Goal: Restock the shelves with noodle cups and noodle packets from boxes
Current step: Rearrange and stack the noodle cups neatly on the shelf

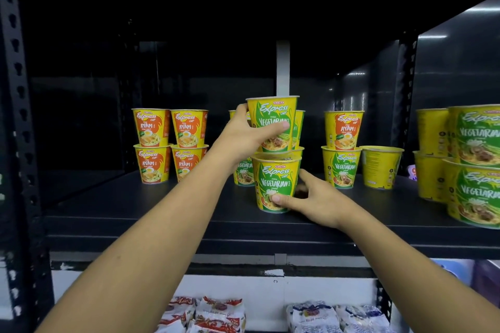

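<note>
The low cup is a green noodle cup. It stands on the black shelf, near the front edge. The top cup, also green, is right above the low cup. Its bottom is at the low cup's lid, but I cannot tell if it sits flat yet. The left hand grips the top cup, with the thumb across the front and the fingers round the far side. The right hand holds the low cup near its bottom, thumb in front and fingers behind, to keep it from moving. More green cups stand just behind the low cup. Orange cups stand in stacks to the left of it. Noodle packets lie far below it, on the next shelf down. What could go wrong? The top cup has a small bottom and the lid under it may be soft. If it lands off the middle, it could tip when the left hand lets go. A fall backward would knock the cups behind. A fall forward would go off the shelf. Pulling the right hand away fast could also shake the stack.
</note>
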### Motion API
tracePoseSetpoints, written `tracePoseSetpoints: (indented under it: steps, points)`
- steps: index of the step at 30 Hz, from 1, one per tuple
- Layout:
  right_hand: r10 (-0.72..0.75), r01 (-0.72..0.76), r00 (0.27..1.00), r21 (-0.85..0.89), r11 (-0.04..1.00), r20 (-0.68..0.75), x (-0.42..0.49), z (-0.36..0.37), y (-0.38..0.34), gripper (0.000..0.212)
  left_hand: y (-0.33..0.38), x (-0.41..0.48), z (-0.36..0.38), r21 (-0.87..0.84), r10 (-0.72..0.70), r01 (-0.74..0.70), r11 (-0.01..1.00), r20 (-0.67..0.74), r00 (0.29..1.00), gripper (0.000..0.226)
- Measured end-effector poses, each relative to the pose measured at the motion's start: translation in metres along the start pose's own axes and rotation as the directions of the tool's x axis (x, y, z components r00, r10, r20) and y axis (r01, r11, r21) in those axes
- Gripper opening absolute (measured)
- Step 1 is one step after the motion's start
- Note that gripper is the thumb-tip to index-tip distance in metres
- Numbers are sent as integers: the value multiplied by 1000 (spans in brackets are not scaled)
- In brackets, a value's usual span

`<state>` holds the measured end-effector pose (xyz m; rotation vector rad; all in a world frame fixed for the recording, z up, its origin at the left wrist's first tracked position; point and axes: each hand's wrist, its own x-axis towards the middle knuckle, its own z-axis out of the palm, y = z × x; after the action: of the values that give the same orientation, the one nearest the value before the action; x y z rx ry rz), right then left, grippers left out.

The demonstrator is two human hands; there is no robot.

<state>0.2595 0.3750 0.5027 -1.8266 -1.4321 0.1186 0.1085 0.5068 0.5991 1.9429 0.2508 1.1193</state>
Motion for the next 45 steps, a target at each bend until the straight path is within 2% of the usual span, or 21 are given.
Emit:
tracePoseSetpoints:
  steps: [7, 13, 19, 25, 29, 35, 38, 40, 45]
  points:
    - [2, -2, 1000, 28, 1000, 11, 0, -1, 2, 83, 11, 2, -29, -20, 33, -34, 999, -76, 997, 74]
    - [-6, 5, 1000, 33, 999, 15, 0, -1, 1, 83, -1, -13, -64, -11, 2, -3, 1000, -99, 995, 72]
    - [-3, 2, 1000, 20, 1000, 16, -2, 1, -5, 77, -38, -39, -89, -4, -76, 76, 997, -90, 993, 73]
    - [-15, 14, 1000, 38, 999, 14, -4, 2, -10, 74, -69, -60, -85, 55, -194, 194, 979, -10, 981, 91]
    - [-11, 10, 1000, 37, 999, 13, -4, 1, -7, 76, -77, -66, -77, 33, -219, 218, 975, 31, 975, 79]
    - [-9, 9, 1000, 20, 1000, 11, -3, 1, -9, 71, -89, -64, -79, 21, -255, 254, 967, 72, 964, 86]
    - [-7, 6, 1000, 27, 1000, 13, -2, 1, -6, 72, -89, -65, -79, 8, -250, 250, 968, 77, 965, 75]
    - [-3, 3, 1000, 30, 1000, 11, -2, 1, -5, 76, -87, -67, -78, 21, -247, 246, 969, 76, 966, 68]
    - [7, -6, 1000, 20, 1000, -4, 2, 1, 0, 88, -83, -70, -76, 105, -221, 217, 971, 30, 975, 71]
